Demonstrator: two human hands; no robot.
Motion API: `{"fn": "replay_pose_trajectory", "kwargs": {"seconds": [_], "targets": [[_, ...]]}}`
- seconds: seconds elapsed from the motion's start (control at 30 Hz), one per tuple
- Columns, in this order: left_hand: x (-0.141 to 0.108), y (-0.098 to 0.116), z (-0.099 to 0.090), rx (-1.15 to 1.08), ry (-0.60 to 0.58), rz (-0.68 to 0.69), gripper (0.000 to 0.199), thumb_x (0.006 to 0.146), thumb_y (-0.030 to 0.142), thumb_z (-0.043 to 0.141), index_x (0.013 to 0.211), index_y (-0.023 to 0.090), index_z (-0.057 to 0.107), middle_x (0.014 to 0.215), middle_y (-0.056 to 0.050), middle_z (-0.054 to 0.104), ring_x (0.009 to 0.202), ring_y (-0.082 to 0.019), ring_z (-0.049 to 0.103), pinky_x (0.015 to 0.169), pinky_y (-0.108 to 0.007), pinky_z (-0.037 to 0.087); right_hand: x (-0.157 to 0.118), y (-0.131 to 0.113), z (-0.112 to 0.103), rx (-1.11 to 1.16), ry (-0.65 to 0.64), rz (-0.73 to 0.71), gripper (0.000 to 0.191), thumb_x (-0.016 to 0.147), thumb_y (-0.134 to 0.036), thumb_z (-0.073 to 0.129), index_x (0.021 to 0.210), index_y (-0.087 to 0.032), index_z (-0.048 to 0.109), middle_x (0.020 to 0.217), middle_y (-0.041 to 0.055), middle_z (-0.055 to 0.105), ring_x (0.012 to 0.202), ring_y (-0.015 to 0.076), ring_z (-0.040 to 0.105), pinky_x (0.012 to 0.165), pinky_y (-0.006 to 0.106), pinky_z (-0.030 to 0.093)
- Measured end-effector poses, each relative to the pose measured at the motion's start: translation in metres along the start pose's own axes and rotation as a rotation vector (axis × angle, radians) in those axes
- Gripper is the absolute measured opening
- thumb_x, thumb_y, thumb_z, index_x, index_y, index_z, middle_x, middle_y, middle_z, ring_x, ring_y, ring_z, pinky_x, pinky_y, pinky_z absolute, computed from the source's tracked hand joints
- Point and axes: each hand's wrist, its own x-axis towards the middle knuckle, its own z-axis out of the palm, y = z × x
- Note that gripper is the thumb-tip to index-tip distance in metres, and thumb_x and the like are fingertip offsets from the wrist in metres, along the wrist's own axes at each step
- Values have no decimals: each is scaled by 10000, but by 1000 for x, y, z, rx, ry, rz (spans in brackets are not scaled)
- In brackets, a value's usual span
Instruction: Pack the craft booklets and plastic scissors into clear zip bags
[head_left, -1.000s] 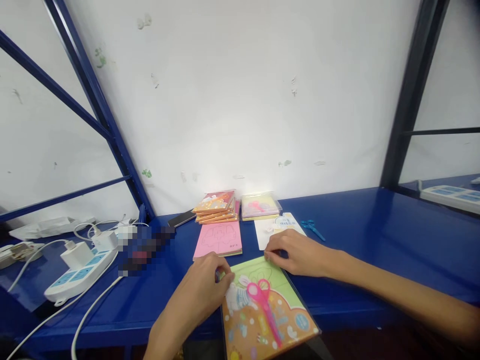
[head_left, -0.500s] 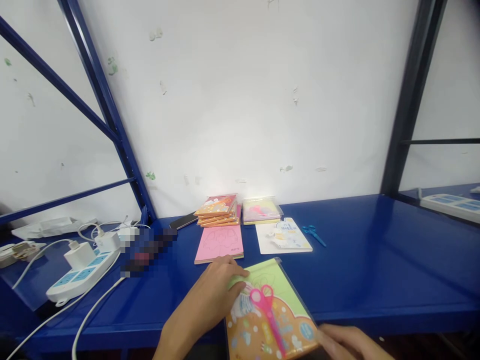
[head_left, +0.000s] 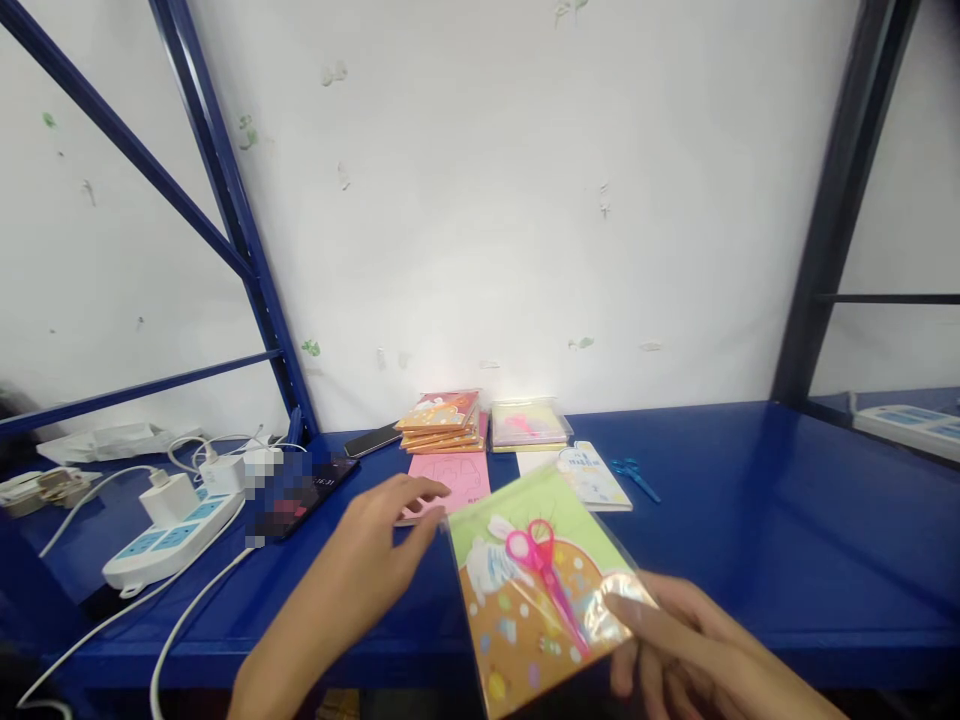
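Observation:
A clear plastic packet [head_left: 495, 600] with a green and orange printed sheet and pink scissors [head_left: 553, 580] inside is raised over the table's front edge. My right hand [head_left: 675, 640] pinches its right side, thumb on top. Beside its upper left corner is my left hand [head_left: 397, 530], fingers apart, over the near left part of a pink booklet [head_left: 450, 475]. Whether a fingertip touches the packet's corner is hard to tell. Behind lie a stack of orange packets [head_left: 442, 415] and a smaller stack with pink scissors on top [head_left: 529, 425].
White printed sheets [head_left: 592, 475] and blue scissors [head_left: 636, 478] lie behind the packet on the blue table [head_left: 750, 520]. At the left are a power strip [head_left: 176, 545] with plugs and cables, and a partly blurred phone [head_left: 322, 495]. A dark phone [head_left: 371, 440] lies near the wall.
My left hand has let go of the packet and moved left, its fingers opening. The packet has risen in my right hand, which has moved slightly up and left.

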Motion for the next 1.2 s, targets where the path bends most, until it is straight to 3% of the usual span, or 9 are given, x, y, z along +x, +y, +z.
{"fn": "replay_pose_trajectory", "kwargs": {"seconds": [0.2,0.27,0.4,0.47,0.57,0.7,0.87,1.0,1.2], "targets": [[-4,-16,-34,79,173,-90,347,920,501,510,1043,283,751,999,-19,787,862,-238,714,827,-348,546,48,-65,12,-8,-127,-206,407,886,-540,692,1069,-179,652,884,85,753,583,128,649,391,173,348],[-5,-19,-36,90,179,-112,352,911,519,517,1035,292,756,962,-11,791,839,-239,720,795,-339,549,81,-84,26,-24,-166,-293,337,938,-494,650,1002,-164,629,931,102,759,637,125,664,440,177,384],[-4,-18,-34,97,157,-93,351,920,505,502,1015,284,757,928,-9,787,811,-233,717,794,-330,543,161,-113,58,7,-153,-305,245,1012,-433,545,1043,-194,590,1027,61,754,696,93,673,522,170,434],[-5,-15,-33,99,134,-82,355,926,495,492,1021,275,754,932,-15,785,822,-231,713,815,-333,537,199,-117,68,-100,-165,-228,346,1034,-509,471,989,-191,599,952,52,739,685,93,663,558,178,471],[-6,-13,-32,101,96,-91,350,934,472,476,1018,273,752,928,-17,780,834,-232,708,793,-332,530,235,-108,70,-255,-215,-148,402,972,-525,594,812,-157,614,667,20,650,533,94,586,494,192,441],[-7,-12,-30,101,64,-99,346,943,453,461,1010,268,746,932,-19,772,841,-234,700,783,-344,521,240,-87,66,-474,-261,-215,480,936,-542,630,665,-145,615,553,11,590,486,93,541,437,187,375],[-6,-9,-29,95,37,-116,349,951,453,452,1020,261,735,936,-22,767,840,-235,697,789,-351,512,234,-85,87,-656,-325,-451,355,910,-478,660,779,-157,734,800,53,732,680,150,648,553,223,455],[-7,-8,-31,90,12,-114,344,957,454,450,1018,262,729,954,-23,768,861,-236,701,808,-349,510,248,-96,99,-737,-222,-573,273,914,-393,634,828,-163,752,793,42,729,786,200,659,651,262,460],[-9,-9,-33,91,41,-125,324,950,456,486,1031,263,733,947,-27,771,869,-246,701,822,-351,502,261,-96,87,-807,-149,-667,214,908,-272,590,928,-180,783,927,59,776,940,244,687,810,316,483]]}}
